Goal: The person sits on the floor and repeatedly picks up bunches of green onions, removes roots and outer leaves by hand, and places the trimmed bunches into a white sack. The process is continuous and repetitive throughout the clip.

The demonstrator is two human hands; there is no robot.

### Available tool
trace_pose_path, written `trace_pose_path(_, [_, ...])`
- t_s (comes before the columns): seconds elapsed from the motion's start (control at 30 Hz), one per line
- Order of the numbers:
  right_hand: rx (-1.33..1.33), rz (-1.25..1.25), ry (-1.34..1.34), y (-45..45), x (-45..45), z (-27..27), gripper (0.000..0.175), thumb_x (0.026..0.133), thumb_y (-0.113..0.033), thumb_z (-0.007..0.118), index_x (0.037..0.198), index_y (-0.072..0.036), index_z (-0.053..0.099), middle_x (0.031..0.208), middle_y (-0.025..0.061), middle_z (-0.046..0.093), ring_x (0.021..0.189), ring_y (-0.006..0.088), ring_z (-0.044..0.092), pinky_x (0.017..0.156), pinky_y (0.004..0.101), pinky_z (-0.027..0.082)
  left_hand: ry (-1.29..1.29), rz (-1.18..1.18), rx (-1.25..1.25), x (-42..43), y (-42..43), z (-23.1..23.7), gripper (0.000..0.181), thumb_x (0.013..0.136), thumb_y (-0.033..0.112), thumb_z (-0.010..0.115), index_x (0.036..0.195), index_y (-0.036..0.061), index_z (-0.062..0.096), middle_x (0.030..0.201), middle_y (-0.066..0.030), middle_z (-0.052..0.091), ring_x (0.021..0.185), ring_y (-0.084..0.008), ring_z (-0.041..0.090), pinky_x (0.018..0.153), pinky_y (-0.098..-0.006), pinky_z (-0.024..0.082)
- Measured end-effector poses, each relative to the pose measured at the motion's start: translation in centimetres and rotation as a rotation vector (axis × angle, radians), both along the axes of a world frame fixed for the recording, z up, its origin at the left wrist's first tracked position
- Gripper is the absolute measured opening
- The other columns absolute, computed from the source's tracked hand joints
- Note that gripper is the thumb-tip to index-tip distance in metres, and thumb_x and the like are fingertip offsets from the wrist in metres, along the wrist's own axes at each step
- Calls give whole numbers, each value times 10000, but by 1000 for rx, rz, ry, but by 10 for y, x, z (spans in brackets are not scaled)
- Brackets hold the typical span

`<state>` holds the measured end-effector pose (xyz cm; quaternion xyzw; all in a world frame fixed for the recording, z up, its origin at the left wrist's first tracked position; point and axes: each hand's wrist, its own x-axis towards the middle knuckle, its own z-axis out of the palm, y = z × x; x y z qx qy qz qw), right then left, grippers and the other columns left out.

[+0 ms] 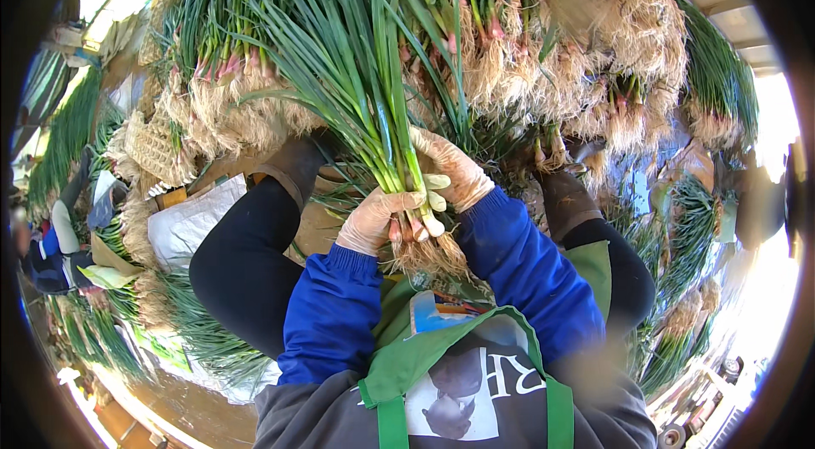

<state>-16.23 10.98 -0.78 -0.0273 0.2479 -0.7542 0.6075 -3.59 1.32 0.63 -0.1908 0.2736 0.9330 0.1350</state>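
A bunch of long green garlic or onion plants (372, 111) stands upright before my chest, its pale and pinkish bulbs (417, 227) and tan roots low down. My left hand (380, 216), in a thin stained glove, is closed around the stems just above the bulbs. At the right side of the bunch is my right hand (455, 172), gloved the same way, its fingers curled against the stems; some fingertips are hidden behind them. Whether it grips a separate stalk cannot be told.
Ahead lies a large heap of the same plants with dense roots (509, 73). A white sack (191, 220) is beside my left knee. More plants lie at left (204, 315) and right (687, 220). Another person (57, 251) is at the far left. A wheeled cart (700, 404) stands at lower right.
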Motion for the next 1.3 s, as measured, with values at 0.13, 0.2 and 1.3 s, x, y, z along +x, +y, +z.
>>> trace_pose_path(0.13, [-14, -57, 30, 4, 6, -4, 363, 935, -233, 517, 1225, -16, 485, 1122, 96, 592, 950, 183, 602, 820, 311, 500, -2, 59, 46, 7, 3, -2, 425, 816, 172, 601, 1154, -65, 500, 905, -167, 626, 629, -264, 626, 507, -332, 500])
trace_pose_path(0.2, [76, -57, 32, 7, 9, -3, 334, 938, -215, 505, 1209, -21, 485, 1074, 103, 602, 917, 191, 607, 815, 318, 504, -33, 71, -53, 10, 7, -3, 390, 819, 165, 599, 1132, -51, 512, 911, -168, 626, 628, -266, 623, 505, -334, 496])
trace_pose_path(1.3, [460, 95, 974, 63, -20, 5, 363, 901, -336, 578, 960, 13, 659, 769, 31, 636, 693, 84, 545, 644, 248, 457, -177, 73, -384, 3, 36, 5, 306, 845, 174, 653, 1054, -29, 562, 804, -141, 648, 464, -143, 589, 315, -188, 387])
